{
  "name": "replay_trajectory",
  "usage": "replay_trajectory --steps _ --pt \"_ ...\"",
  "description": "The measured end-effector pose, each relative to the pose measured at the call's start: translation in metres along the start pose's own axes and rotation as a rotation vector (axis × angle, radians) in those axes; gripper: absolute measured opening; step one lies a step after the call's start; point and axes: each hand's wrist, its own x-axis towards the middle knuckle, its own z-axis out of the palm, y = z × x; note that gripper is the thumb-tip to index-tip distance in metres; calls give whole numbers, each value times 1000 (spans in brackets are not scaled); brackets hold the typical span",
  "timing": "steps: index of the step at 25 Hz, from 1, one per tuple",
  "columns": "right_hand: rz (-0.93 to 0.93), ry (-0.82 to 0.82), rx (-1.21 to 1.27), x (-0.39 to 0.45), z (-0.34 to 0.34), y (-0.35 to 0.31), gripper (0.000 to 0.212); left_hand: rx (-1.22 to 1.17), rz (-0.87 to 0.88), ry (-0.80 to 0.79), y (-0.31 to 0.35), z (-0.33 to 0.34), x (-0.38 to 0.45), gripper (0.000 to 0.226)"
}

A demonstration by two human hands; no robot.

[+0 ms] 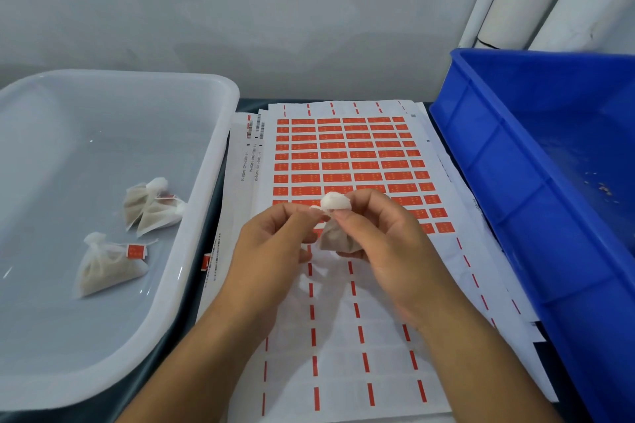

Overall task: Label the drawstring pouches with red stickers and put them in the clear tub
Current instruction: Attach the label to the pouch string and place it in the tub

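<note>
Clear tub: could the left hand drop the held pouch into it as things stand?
Probably yes: the clear tub is open-topped, just beside the left hand, nothing between; both hands grip the pouch.

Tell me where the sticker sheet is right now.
In the head view the sticker sheet lies flat in the middle, between the clear tub on the left and the blue bin on the right.

Printed codes run sideways beside barcodes point(256, 127) on the left margin of the sticker sheets point(343, 319), but they are too small to read with certainty. The red stickers point(330, 166) carry pale marks, likewise illegible.
</note>
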Motion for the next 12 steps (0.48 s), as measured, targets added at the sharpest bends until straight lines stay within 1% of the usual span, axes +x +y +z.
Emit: replay_trajectory --steps 3,7,12 --pt "-81 -34 -53 -2 3 1 20 -112 -24 -2 2 -2 2 23" --pt "-111 -56 -160 -4 4 3 22 -235 -11 43 3 -8 3 24" --pt "-138 4 -322 -6 5 4 27 -245 61 159 3 -10 4 25"
